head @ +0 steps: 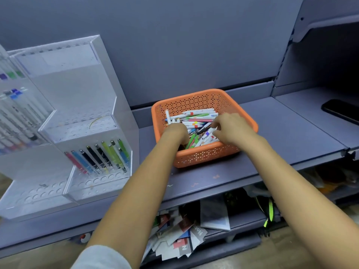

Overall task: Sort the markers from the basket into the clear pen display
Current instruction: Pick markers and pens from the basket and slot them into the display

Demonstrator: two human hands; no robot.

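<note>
From the pale sleeve (101, 257) both arms reach into the orange basket (204, 155) of markers (196, 118), the left hand (175, 133) with its fingers hidden and the right hand (232, 129) with fingers bent over the pile, grip unclear, so tangled markers might spill before reaching the clear display (77, 133).

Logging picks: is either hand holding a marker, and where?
Cannot tell: left hand and right hand reach into the basket, fingertips down among the markers.
</note>
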